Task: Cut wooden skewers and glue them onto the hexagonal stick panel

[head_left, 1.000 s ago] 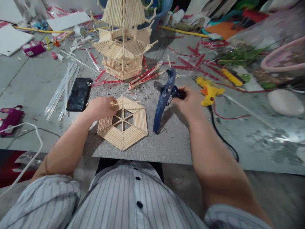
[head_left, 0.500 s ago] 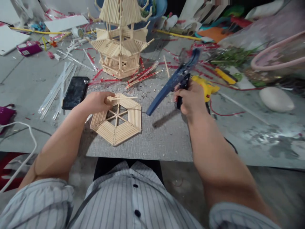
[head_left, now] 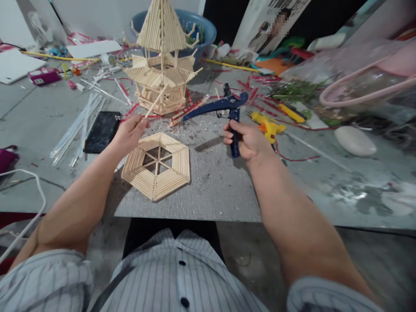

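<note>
A thin wooden stick (head_left: 156, 103) slants up from my left hand (head_left: 131, 131), pinched between thumb and fingers. Just below that hand, a flat hexagonal frame (head_left: 177, 184) of glued wooden sticks lies on the board, with crossing spokes in its open middle. My right hand (head_left: 247, 139) is closed round the dark grip of a blue hand cutter (head_left: 208, 107), raised over the board. The cutter's long curved arm points left. Behind the hands stands a tiered stick pagoda (head_left: 159, 71); the raised stick overlaps it in view.
A black phone (head_left: 102, 131) and clear glue sticks (head_left: 73, 125) lie at left. To the right are a yellow glue gun (head_left: 268, 125), a yellow-handled knife (head_left: 291, 113) and a white rounded object (head_left: 355, 141). A blue basin (head_left: 206, 32) and red-and-clear wrapper scraps (head_left: 191, 110) are farther back.
My left hand has lifted the stick off the hexagonal frame and tilted it upward. In my right hand the cutter has swung round, its long arm now nearly level instead of slanting down.
</note>
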`<action>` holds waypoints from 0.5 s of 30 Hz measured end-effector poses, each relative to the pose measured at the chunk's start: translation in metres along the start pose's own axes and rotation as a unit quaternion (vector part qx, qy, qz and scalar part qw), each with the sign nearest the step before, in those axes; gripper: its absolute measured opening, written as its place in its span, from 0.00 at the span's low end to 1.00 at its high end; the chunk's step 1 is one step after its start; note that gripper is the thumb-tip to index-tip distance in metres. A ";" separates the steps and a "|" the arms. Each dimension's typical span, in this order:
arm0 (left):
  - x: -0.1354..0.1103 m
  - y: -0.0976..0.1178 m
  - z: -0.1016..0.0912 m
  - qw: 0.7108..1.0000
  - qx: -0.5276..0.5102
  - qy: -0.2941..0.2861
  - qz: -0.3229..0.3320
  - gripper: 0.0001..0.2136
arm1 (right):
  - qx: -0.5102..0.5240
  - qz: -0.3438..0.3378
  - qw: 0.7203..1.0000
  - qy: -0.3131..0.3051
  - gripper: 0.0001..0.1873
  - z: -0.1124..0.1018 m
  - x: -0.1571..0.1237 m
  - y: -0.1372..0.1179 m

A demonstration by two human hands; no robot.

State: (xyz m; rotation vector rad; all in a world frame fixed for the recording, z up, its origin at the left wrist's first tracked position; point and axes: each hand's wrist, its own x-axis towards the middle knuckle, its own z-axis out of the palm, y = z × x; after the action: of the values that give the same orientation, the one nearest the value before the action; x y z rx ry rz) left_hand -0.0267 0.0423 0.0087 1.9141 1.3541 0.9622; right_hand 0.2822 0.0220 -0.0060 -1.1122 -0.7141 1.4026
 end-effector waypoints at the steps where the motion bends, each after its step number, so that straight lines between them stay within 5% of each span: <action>1: -0.001 0.001 0.002 1.000 -0.019 -0.001 -0.004 0.13 | 0.007 0.005 1.000 -0.011 0.11 0.000 -0.001 -0.001; 10: -0.021 0.032 0.013 0.983 -0.106 -0.076 -0.128 0.11 | 0.060 0.000 0.993 -0.103 0.12 -0.001 -0.009 -0.006; 15: -0.026 0.042 0.017 0.980 0.098 -0.143 -0.099 0.13 | 0.073 -0.017 0.993 -0.091 0.10 -0.002 -0.012 -0.010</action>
State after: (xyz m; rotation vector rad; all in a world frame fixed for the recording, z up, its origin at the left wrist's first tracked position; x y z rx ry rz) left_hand 0.0035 0.0039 0.0276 1.9257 1.4739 0.4492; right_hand 0.2871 0.0121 0.0048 -0.8620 -0.7432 1.5156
